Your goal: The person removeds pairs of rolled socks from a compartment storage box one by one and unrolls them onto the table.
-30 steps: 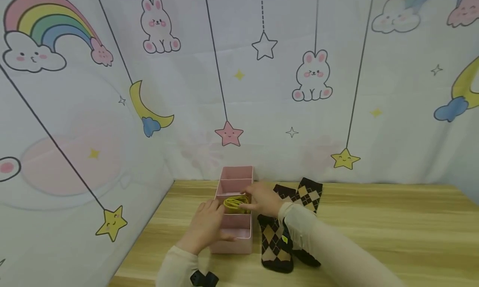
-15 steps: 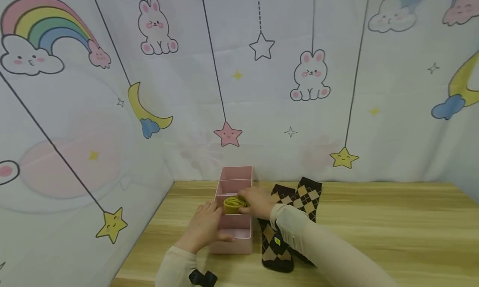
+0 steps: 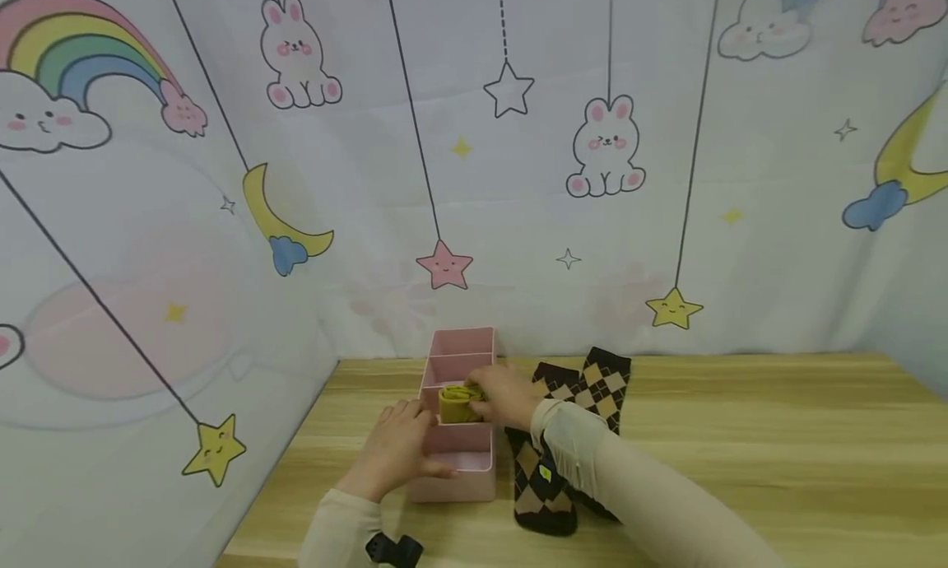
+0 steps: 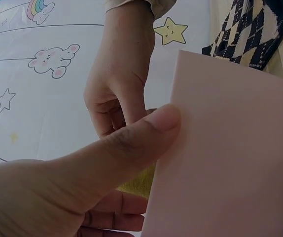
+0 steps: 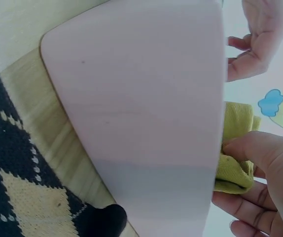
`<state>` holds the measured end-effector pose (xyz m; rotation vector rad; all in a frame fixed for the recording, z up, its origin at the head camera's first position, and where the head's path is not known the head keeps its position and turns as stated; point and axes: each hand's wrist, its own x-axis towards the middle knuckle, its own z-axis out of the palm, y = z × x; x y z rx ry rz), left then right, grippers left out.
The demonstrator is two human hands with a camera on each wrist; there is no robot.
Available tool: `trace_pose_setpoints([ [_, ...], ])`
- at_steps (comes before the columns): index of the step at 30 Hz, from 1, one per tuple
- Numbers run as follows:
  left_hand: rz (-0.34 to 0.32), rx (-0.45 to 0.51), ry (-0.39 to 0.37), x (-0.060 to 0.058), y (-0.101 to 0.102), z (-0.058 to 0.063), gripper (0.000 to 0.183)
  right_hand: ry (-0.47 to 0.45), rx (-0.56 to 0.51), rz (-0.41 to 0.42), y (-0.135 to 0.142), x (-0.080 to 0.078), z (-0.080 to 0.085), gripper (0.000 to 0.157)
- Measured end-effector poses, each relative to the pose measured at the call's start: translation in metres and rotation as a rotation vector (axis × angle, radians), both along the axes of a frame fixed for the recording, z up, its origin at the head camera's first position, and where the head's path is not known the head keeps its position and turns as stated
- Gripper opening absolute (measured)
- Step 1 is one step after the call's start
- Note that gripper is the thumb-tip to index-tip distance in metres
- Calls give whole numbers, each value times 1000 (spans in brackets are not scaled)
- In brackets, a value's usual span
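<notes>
A small yellow-green mark (image 3: 546,473) on the black device at the right wrist was too tiny to read. The right hand (image 3: 506,395) pinched a rolled yellow cloth (image 3: 457,409) between thumb and fingers; its fabric was finely ribbed and folded in layers. The roll sat in the second compartment from the near end of a pink box (image 3: 452,487), its top standing above the rim. The left hand (image 3: 392,451) held that box, bent fingers at the left rim, thumb against the near end. The box was long and smooth-sided. Just right of it, black knitted socks (image 3: 611,383) with tan diamonds lay on the wood-grained table (image 3: 755,436). Behind hung a creased white sheet (image 3: 652,58).
</notes>
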<state>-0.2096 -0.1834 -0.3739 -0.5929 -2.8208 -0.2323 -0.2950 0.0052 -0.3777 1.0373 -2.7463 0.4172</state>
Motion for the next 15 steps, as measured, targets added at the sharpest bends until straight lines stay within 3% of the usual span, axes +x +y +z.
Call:
trace_pose_setpoints([
  [8,26,-28,17,-1,-3,4,63,-46,-97,22,8,2,15,19],
  [15,62,-45,-41,1,-4,5,63,-71,-165,23,15,6,23,23],
])
